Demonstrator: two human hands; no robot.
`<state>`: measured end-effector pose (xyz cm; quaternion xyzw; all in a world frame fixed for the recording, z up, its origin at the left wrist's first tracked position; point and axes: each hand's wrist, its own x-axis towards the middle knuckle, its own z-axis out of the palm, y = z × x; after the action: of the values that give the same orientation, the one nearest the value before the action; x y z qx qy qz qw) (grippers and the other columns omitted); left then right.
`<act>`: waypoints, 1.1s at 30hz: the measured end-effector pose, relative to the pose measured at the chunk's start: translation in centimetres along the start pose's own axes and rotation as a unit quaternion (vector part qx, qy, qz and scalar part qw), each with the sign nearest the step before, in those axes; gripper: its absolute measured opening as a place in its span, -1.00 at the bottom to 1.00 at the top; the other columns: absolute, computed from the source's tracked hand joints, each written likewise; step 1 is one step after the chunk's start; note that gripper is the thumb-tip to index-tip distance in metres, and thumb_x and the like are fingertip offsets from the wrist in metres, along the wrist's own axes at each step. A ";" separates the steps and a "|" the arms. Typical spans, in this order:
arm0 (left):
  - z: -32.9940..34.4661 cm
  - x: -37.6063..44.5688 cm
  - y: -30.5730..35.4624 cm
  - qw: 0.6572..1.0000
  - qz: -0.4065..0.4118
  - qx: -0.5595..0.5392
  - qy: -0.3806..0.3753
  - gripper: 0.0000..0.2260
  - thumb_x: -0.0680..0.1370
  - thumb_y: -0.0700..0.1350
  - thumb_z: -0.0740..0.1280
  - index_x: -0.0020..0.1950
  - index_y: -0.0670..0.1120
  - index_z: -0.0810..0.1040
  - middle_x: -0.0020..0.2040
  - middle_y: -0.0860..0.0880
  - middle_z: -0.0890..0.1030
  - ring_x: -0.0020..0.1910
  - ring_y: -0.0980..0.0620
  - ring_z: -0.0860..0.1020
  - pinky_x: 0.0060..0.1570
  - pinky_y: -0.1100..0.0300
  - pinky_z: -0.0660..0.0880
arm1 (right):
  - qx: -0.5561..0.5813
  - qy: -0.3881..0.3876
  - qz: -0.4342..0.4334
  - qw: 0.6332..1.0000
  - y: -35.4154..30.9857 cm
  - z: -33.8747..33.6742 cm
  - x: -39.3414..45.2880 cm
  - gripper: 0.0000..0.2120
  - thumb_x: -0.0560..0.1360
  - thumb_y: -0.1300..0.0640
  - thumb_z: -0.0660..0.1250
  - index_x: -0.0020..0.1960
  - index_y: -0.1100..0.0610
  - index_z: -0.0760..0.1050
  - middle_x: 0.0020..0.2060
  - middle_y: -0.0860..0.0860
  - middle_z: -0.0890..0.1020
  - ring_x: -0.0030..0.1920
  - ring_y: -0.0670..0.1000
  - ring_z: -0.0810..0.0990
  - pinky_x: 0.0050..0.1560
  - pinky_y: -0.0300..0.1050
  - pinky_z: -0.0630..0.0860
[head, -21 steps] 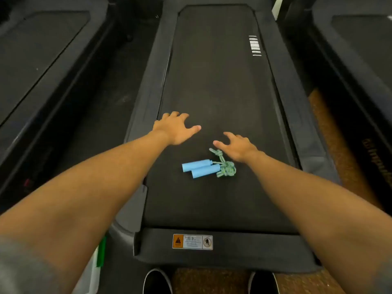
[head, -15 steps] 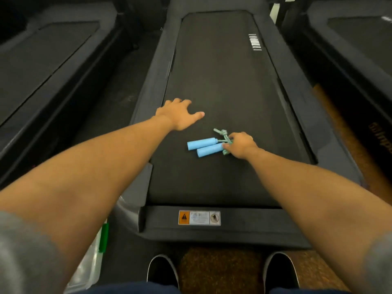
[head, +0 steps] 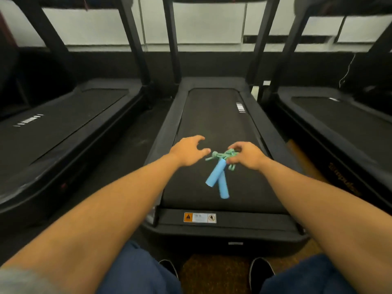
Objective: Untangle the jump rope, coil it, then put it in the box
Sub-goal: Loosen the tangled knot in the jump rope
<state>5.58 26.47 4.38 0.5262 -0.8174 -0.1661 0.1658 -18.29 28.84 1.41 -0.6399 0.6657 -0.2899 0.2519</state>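
Note:
The jump rope [head: 219, 166] has a knotted green cord and two light blue foam handles. My right hand [head: 247, 154] pinches the green knot and holds it lifted over the treadmill belt [head: 212, 124], so both handles dangle down toward me. My left hand [head: 188, 150] hovers just left of the knot with fingers spread and holds nothing. No box is in view.
Black treadmills [head: 63, 128] stand left and right [head: 343, 124] of the middle one, their uprights rising at the back. An orange and white warning label [head: 199, 217] marks the near end of the deck. My knees and black shoes [head: 262, 272] are at the bottom.
My right hand has closed on the green knot and lifted the rope off the belt; the handles now hang down. My left hand came closer. The view tilted up.

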 end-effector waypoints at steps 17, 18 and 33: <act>-2.5 -2.2 5.9 0.950 0.125 -0.170 0.228 -0.88 0.54 -0.14 0.45 0.06 -0.08 0.68 -0.24 0.08 0.59 -0.29 0.16 0.53 -0.22 0.33 0.44 | 0.265 0.086 -0.172 0.945 -7.1 -3.3 -4.4 -0.64 0.37 0.36 0.59 0.12 0.29 0.58 0.07 0.09 0.71 0.07 -0.02 0.72 0.09 -0.11 0.65; -2.5 -2.2 5.9 0.949 0.126 -0.173 0.233 -0.90 0.54 -0.16 0.44 0.05 -0.09 0.68 -0.23 0.09 0.58 -0.29 0.17 0.52 -0.22 0.35 0.43 | 0.282 0.078 -0.174 0.940 -7.0 -3.4 -4.4 -0.67 0.40 0.35 0.56 0.13 0.31 0.60 0.09 0.10 0.72 0.09 -0.01 0.71 0.12 -0.12 0.64; -2.7 -0.8 6.0 0.868 0.063 -0.454 0.191 -0.87 0.65 -0.28 0.24 0.03 -0.19 0.59 -0.12 -0.16 0.68 -0.14 -0.04 0.68 -0.02 0.11 0.62 | 0.408 0.105 -0.124 0.898 -5.4 -4.7 -3.2 -0.84 0.55 0.45 0.34 -0.07 0.23 0.60 -0.20 0.12 0.66 -0.15 0.02 0.69 -0.01 -0.13 0.68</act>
<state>2.34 29.29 9.40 0.3616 -0.6359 -0.4040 0.5492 -17.60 32.28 8.41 -0.5244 0.4268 -0.6305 0.3811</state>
